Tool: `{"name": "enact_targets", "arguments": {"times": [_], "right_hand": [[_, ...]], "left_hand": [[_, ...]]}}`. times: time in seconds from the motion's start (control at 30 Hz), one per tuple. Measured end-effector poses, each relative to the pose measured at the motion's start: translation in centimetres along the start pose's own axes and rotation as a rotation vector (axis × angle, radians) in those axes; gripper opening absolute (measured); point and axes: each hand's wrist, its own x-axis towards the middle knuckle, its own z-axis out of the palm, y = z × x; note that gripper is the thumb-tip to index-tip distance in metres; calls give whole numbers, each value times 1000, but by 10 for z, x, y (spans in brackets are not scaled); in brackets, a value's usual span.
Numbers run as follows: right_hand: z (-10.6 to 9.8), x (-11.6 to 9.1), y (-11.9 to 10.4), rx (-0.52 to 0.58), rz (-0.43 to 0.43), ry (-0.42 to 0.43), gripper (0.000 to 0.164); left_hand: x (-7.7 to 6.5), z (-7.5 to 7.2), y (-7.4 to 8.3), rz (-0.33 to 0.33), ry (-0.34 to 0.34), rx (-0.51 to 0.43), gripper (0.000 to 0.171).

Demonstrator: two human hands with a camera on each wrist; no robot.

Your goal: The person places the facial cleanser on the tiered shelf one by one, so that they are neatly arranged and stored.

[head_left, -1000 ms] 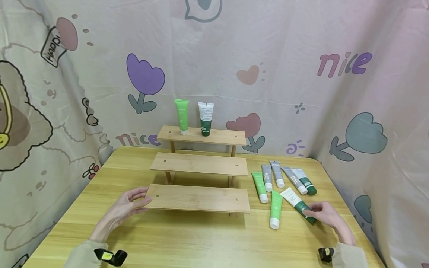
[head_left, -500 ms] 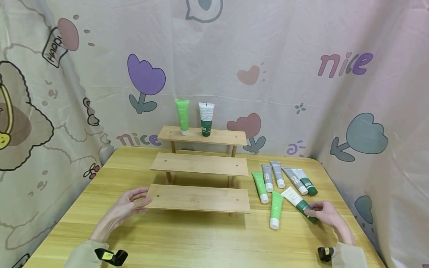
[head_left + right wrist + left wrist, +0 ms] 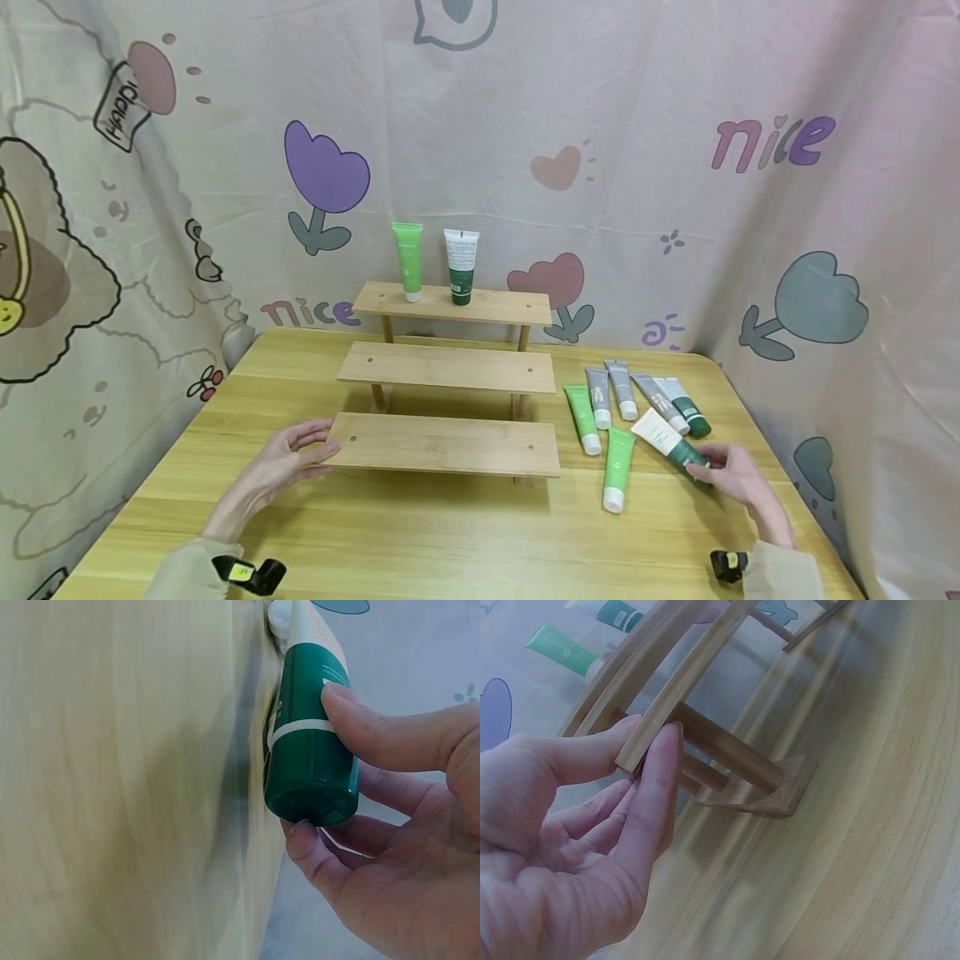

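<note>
At four o'clock from the three-tier stand (image 3: 446, 367), the right hand (image 3: 733, 473) pinched one green-and-white tube (image 3: 670, 442) near the table's (image 3: 738, 433) right edge; at eight, the left hand (image 3: 281, 458) pinched the lowest board's (image 3: 446, 444) left end. At three, across a narrow strip of wood grain, lay six more tubes (image 3: 618, 468) (two light-green, three grey, one white-and-green). At twelve, two upright tubes (image 3: 410, 260) topped the stand before printed cloth (image 3: 637, 92).

Tube (image 3: 672, 447): white at one end, dark green at the other, its green cap (image 3: 311, 776) on.
Tube's pose: slanted, green end pinched in the right hand (image 3: 737, 477), white end pointing away from it.
Stand (image 3: 446, 365): pale wood, upright, three-stepped; lowest step's left end pinched in the left hand (image 3: 277, 468).
</note>
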Motion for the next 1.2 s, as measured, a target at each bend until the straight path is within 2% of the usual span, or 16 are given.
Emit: {"name": "enact_targets", "arguments": {"times": [0.3,0.77,1.0,1.2], "right_hand": [[1,-4,-19,-47,22,50,54],[16,1,-41,-61,-51,298,48],[22,4,-54,-23,-100,389,43],[24,9,-68,41,-144,419,41]], "left_hand": [[0,1,0,5,0,1,74],[-1,2,1,-2,6,5,76],[-2,2,0,3,3,4,75],[-1,2,0,8,-5,4,74]]}}
